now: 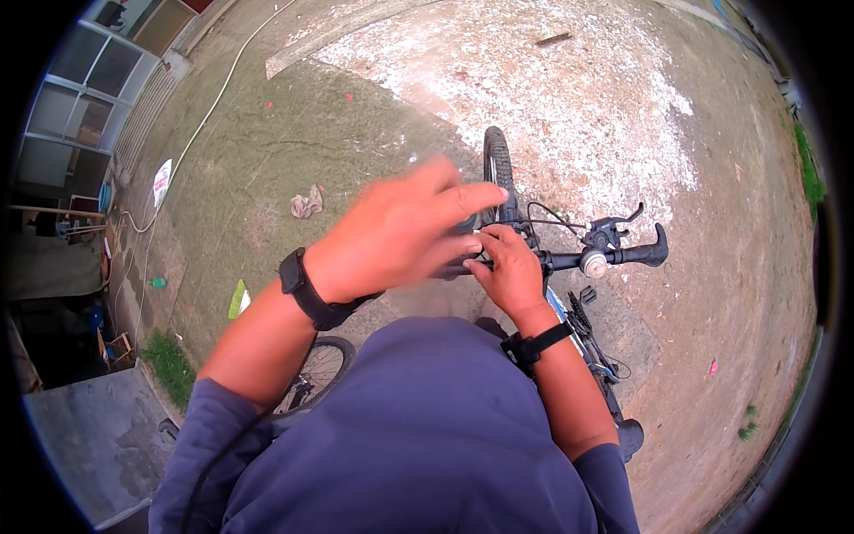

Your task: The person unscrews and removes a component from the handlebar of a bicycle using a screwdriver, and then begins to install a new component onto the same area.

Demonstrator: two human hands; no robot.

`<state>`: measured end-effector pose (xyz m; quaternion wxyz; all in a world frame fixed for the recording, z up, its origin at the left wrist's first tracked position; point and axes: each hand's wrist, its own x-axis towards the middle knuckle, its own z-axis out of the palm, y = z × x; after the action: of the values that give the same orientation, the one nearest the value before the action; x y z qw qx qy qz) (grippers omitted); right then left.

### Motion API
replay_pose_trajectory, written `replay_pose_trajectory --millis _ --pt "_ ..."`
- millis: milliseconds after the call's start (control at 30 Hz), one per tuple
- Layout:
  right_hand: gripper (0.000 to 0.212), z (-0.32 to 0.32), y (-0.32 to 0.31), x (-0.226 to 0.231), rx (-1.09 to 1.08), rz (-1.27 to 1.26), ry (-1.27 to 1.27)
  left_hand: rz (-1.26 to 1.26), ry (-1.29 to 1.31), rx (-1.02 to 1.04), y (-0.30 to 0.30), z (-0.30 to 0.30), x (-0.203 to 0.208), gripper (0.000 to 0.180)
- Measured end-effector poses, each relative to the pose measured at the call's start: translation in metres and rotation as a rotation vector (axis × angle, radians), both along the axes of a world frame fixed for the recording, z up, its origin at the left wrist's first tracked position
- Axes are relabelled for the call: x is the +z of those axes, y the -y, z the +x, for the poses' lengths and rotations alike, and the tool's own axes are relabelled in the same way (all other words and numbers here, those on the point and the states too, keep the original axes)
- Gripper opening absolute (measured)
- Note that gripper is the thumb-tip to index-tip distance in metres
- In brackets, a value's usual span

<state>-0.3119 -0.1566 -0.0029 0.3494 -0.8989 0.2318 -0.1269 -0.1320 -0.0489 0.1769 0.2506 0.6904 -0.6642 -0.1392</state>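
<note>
A black tubular handlebar [562,262] of a bicycle with a blue-and-white frame [560,307] stands just ahead of the person's torso, its left part largely covered by the left hand. The right hand [513,271] is at the bar's middle, thumb and fingertips bent close together; whether they pinch something small cannot be told. The left hand [400,227], blurred, hovers over the bar's left part, its forefinger and thumb apart and the thumb near the right fingertips; whether it holds anything cannot be made out.

Right of the right hand, the bar carries a round silver-coloured bell [593,262], a black brake lever [633,214] and, at its right end, a black grip [642,254]. Beyond the bar, the black knobby front tyre [499,160] points away from the person, by the lower left edge of a white-speckled patch [596,98] of ground. A black pedal [588,295] shows below the bar. A spoked wheel [325,367] is partly hidden by the left arm.

A black wristband [307,289] circles the left wrist, a black strap [539,343] the right. On the ground's left side lie a crumpled greyish cloth [307,202], a flat green-and-white piece [238,299] and a long pale hose [213,107]. A glazed door [84,98] stands at the ground's far left edge, with a grey slab [98,445] nearer the person.
</note>
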Motion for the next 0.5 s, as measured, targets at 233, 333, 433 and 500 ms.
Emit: replay_pose_trajectory --millis 233,333,433,500 --pt "0.038 0.0015 -0.0012 -0.0006 0.005 0.009 0.024 -0.136 -0.07 -0.029 0.0001 -0.0006 -0.0031 0.059" --pt "0.038 -0.0001 0.0 -0.0007 0.005 0.017 0.017 -0.047 -0.039 -0.017 -0.0015 0.0001 -0.0001 0.061" --pt "0.039 -0.0028 0.0018 0.0001 -0.001 0.012 -0.002 0.05 0.094 0.052 0.0008 -0.0025 0.0037 0.062" --pt "0.038 -0.0015 0.0009 -0.0008 0.001 0.01 0.018 -0.072 -0.032 -0.014 0.0015 -0.0008 0.0017 0.061"
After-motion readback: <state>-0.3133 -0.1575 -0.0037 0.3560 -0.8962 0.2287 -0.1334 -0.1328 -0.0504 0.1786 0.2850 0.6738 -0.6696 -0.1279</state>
